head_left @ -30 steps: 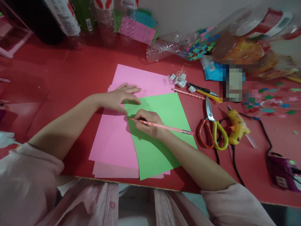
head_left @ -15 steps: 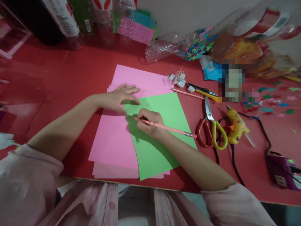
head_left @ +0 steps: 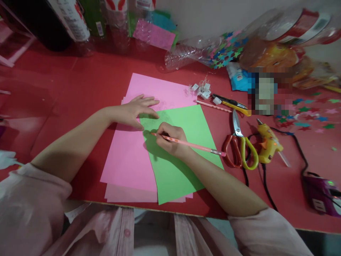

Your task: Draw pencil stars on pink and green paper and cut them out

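Note:
A sheet of green paper (head_left: 183, 181) lies at an angle over several pink sheets (head_left: 128, 160) near the table's front edge. My left hand (head_left: 135, 112) rests flat with fingers spread, on the pink sheet and the green sheet's upper left edge. Grey smudges show on the green paper close to its fingertips. My right hand (head_left: 170, 139) is closed around a pink pencil (head_left: 197, 145), its tip low over the green paper by my left thumb and its eraser end pointing right. Whether the tip touches the paper I cannot tell.
Right of the paper lie scissors (head_left: 237, 142) with red and yellow handles, a yellow glue gun (head_left: 268, 142) with a black cord, a yellow cutter (head_left: 231, 104) and another pencil (head_left: 213, 106). Plastic bottles (head_left: 186, 55) and star cut-outs (head_left: 306, 113) stand or lie farther back.
My right hand and the pencil have shifted slightly to the right. My left hand and the papers look unmoved.

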Demonstrator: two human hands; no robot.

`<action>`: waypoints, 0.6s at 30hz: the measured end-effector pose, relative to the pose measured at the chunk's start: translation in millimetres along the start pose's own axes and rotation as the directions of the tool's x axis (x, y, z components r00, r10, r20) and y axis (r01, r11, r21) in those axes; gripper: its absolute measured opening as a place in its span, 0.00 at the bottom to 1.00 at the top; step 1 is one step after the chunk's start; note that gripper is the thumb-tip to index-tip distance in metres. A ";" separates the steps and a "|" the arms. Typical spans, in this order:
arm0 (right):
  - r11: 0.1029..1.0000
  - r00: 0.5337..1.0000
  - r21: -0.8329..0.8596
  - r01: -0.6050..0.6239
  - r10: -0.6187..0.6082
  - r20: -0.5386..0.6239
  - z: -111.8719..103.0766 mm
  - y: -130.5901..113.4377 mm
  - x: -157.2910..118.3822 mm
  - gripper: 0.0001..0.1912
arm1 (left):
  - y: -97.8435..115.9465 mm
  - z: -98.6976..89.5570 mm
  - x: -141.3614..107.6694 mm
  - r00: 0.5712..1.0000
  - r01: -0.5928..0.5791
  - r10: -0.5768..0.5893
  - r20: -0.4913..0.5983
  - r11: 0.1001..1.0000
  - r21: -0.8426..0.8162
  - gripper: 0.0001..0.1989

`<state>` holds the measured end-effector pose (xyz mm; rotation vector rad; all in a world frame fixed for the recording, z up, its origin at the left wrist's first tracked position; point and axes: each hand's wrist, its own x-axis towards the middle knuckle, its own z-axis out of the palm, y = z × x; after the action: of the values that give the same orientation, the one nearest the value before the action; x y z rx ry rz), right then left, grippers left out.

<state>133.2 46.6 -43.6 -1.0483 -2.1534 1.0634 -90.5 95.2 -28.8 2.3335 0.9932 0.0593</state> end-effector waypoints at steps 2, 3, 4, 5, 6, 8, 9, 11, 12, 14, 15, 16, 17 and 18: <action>1.000 1.000 0.002 0.028 -0.028 0.013 0.1 1.0 -0.4 0.07 | 0.0 0.1 0.0 1.000 0.002 -0.002 -0.002 1.000 -0.003 0.28; 0.999 0.999 0.001 0.043 -0.043 0.018 0.1 1.5 -0.6 0.07 | -0.1 0.2 0.0 1.000 0.000 0.000 -0.003 1.000 -0.003 0.28; 0.998 0.998 -0.001 0.059 -0.059 0.023 0.1 2.0 -0.8 0.07 | -0.2 0.3 0.0 1.000 -0.003 0.003 -0.002 1.000 -0.003 0.28; 0.997 0.997 -0.003 0.078 -0.078 0.027 0.2 2.4 -0.9 0.07 | -0.4 0.5 -0.1 1.000 -0.007 0.007 -0.004 1.000 -0.002 0.28; 0.995 0.995 -0.006 0.098 -0.098 0.032 0.2 2.7 -0.9 0.06 | -0.6 0.7 -0.1 1.000 -0.010 0.010 -0.006 1.000 -0.001 0.28; 0.991 0.991 -0.010 0.131 -0.130 0.043 0.3 3.1 -0.8 0.06 | -1.1 1.2 0.0 1.000 -0.013 0.013 -0.010 1.000 0.002 0.28; 0.990 0.989 -0.009 0.143 -0.142 0.051 0.3 3.1 -0.7 0.06 | -1.3 1.5 0.1 1.000 -0.013 0.013 -0.012 1.000 0.004 0.28; 0.987 0.985 -0.008 0.161 -0.160 0.070 0.5 3.0 -0.5 0.06 | -1.6 1.8 0.3 1.000 -0.011 0.011 -0.011 1.000 0.007 0.28; 0.985 0.982 -0.005 0.172 -0.171 0.075 0.7 3.0 -0.6 0.06 | -1.7 1.9 0.5 1.000 -0.011 0.011 -0.011 1.000 0.009 0.28; 0.979 0.976 0.005 0.202 -0.202 0.078 1.3 2.9 -0.8 0.07 | -1.8 1.8 0.7 1.000 -0.014 0.014 -0.010 1.000 0.013 0.28; 0.976 0.974 0.008 0.216 -0.216 0.074 1.7 2.8 -1.0 0.07 | -1.8 1.7 0.7 1.000 -0.016 0.016 -0.008 1.000 0.015 0.28; 0.974 0.971 0.009 0.228 -0.228 0.067 2.0 2.8 -1.1 0.07 | -1.8 1.5 0.7 1.000 -0.018 0.018 -0.006 1.000 0.017 0.29; 0.971 0.969 0.008 0.237 -0.237 0.065 2.3 2.7 -1.2 0.08 | -1.8 1.4 0.7 1.000 -0.018 0.018 -0.004 1.000 0.019 0.29; 0.970 0.968 0.005 0.243 -0.243 0.064 2.6 2.8 -1.3 0.08 | -2.0 1.3 0.6 1.000 -0.019 0.019 -0.003 1.000 0.021 0.29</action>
<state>133.2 45.5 -47.5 -0.7350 -2.2658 0.9897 -90.9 96.0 -31.1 2.3629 0.9776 0.0602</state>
